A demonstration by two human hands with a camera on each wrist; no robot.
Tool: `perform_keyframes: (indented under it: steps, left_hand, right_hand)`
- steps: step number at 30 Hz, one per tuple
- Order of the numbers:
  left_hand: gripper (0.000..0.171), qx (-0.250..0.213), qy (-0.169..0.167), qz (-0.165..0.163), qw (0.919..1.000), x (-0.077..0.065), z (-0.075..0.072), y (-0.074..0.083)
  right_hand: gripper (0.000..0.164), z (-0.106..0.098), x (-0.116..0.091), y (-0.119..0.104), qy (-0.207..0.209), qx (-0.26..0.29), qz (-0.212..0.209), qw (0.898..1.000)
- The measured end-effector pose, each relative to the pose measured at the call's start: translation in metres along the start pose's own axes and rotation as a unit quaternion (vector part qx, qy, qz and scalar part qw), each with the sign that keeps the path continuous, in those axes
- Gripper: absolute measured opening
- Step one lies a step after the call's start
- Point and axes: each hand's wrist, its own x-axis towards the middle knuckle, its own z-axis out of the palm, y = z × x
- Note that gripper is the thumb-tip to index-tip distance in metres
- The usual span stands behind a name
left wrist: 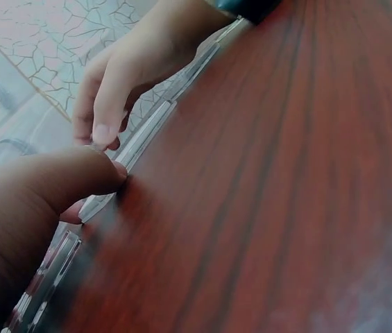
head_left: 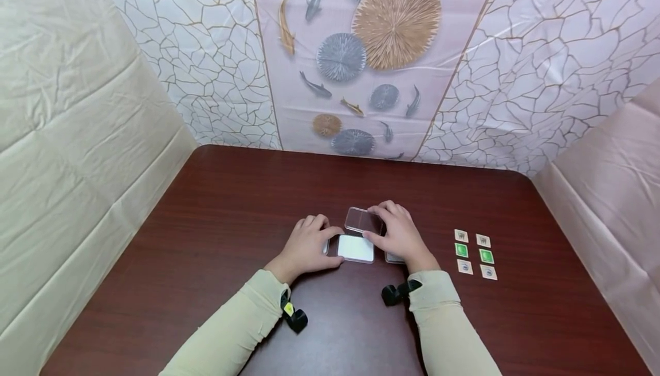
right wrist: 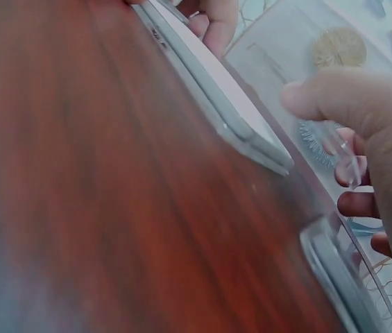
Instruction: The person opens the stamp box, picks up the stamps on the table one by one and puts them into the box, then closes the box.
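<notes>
A shallow clear plastic box (head_left: 356,248) with a white, card-like top surface lies on the table between the hands. My left hand (head_left: 309,245) grips its left end, thumb at the near corner and index finger at the far one. Just behind the box, my right hand (head_left: 397,235) holds a clear rectangular lid (head_left: 357,219) by its right side, tilted up. In the right wrist view the thumb is on one side of the clear lid (right wrist: 352,170) and the fingers on the other. A second clear case (head_left: 394,258) is partly hidden under the right hand.
Another clear case (head_left: 326,246) lies mostly hidden beneath the left hand. Several small square picture tiles (head_left: 474,254), some green, sit in two columns to the right on the dark red-brown table (head_left: 232,204). A patterned cloth (head_left: 340,106) hangs behind the table.
</notes>
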Motion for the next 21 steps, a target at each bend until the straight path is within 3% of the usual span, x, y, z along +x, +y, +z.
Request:
perform_keyframes:
  steps: [13, 21]
  left_hand:
    - [0.052, 0.02, 0.014, 0.029, 0.9993, -0.003, -0.002, 0.001]
    - [0.055, 0.022, 0.014, 0.027, 0.9993, -0.003, -0.001, 0.0]
  right_hand:
    - [0.059, 0.006, 0.018, -0.003, -0.057, -0.009, 0.048, 0.997]
    - [0.059, 0.004, 0.022, -0.008, -0.082, 0.023, 0.08, 0.993]
